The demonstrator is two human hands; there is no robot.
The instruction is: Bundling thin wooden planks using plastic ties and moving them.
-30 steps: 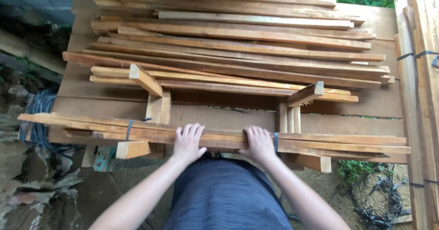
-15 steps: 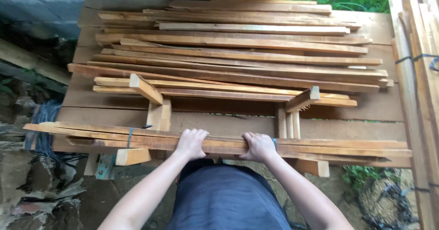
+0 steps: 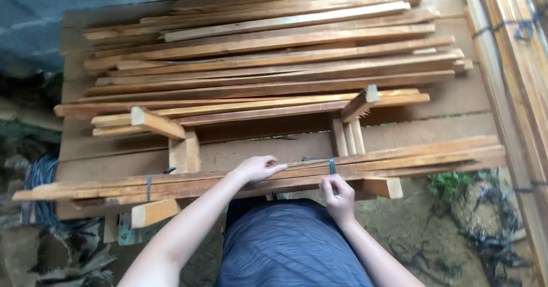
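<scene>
Resting along the front edge of a plank worktop [image 3: 445, 128], a bundle of thin wooden slats [image 3: 399, 158] sits on two wooden cradles. Left hand [image 3: 257, 168] lies flat on it, fingers loose; right hand [image 3: 338, 194] pinches its blue strap [image 3: 331, 166]. Loose slats [image 3: 274, 53] are piled behind.

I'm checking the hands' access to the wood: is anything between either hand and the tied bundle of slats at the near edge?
Nothing visible. The left hand lies on top of the bundle, and the right hand is at its near edge by the blue tie. Both touch the slats directly.
</scene>
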